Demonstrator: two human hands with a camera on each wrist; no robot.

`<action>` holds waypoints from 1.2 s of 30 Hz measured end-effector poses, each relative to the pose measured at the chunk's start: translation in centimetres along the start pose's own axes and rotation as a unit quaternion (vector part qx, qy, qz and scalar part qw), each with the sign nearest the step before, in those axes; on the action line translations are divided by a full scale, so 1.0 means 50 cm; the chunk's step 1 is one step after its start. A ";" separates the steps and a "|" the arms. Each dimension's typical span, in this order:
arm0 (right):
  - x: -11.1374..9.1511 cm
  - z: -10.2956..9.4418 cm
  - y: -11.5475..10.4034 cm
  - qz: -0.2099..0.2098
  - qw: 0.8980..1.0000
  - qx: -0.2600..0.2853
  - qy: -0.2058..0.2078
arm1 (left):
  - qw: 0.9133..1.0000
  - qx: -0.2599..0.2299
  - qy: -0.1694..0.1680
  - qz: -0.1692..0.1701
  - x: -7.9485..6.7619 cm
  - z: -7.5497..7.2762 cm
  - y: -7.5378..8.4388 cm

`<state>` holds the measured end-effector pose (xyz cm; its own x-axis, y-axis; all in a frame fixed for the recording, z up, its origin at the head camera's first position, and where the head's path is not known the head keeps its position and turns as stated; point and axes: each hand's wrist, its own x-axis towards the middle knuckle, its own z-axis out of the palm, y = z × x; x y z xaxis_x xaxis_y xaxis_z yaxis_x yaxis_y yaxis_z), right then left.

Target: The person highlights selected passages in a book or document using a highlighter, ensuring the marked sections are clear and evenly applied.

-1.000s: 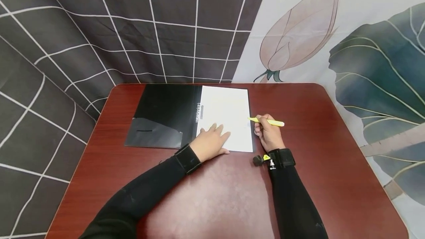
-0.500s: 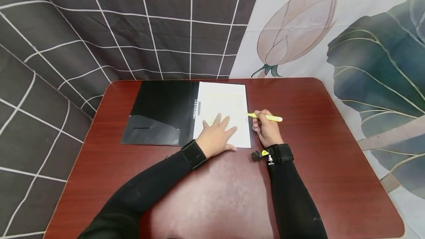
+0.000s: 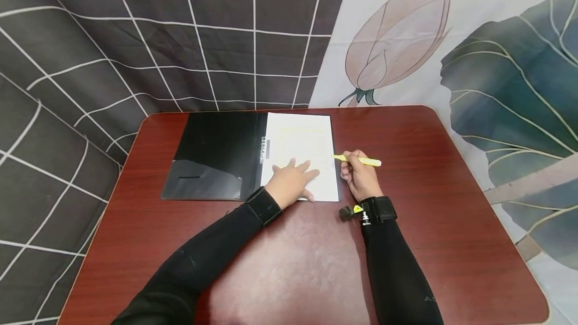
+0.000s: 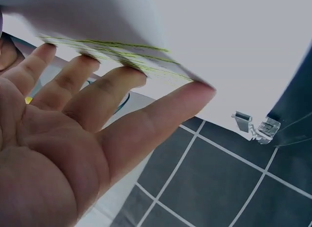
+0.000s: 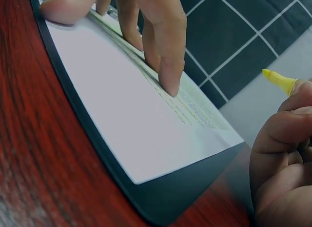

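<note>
My left hand (image 3: 291, 184) lies spread on the lower part of a white sheet of paper (image 3: 298, 137), its fingertips touching the page. Yellow highlighted lines run under those fingers (image 4: 161, 110) in the left wrist view. The paper sits in the right half of an opened black folder (image 3: 221, 137), beside a metal ring clip (image 3: 263, 150). Just right of the folder, my right hand (image 3: 363, 179) grips a yellow highlighter (image 3: 370, 162) between thumb and fingers. Uncapped, its tip (image 5: 266, 72) points left and stays apart from the page in the right wrist view.
The folder rests near the far edge of a reddish-brown table (image 3: 429, 164). On its left cover is a dark pocket (image 3: 203, 182) with a slit. Behind the table hang a grey checked cloth (image 3: 226, 39) and a white cloth with a flower print (image 3: 375, 59).
My left hand has shifted rightward over the page, then drawn back slightly toward me. My right hand keeps its hold on the highlighter beside the paper. The head view has moved a little.
</note>
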<state>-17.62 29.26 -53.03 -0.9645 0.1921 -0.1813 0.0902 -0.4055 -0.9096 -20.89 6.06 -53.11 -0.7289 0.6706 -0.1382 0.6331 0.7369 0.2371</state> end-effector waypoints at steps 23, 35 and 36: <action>0.001 0.005 0.000 -0.013 0.999 0.026 0.019 | 0.996 0.045 0.063 0.047 0.006 -0.039 -0.008; -0.012 0.003 -0.003 -0.051 0.998 -0.030 0.028 | 0.995 -0.001 0.066 0.075 0.046 0.023 -0.086; -0.014 0.003 -0.003 -0.056 0.997 -0.038 0.034 | 0.995 -0.008 0.067 0.074 0.044 0.022 -0.087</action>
<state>-17.01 29.06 -52.73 -0.9508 0.2936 -0.0991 0.0032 -0.3104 -0.9506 -24.94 4.42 -55.47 -0.6566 0.7537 0.0277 0.7328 0.6288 0.2601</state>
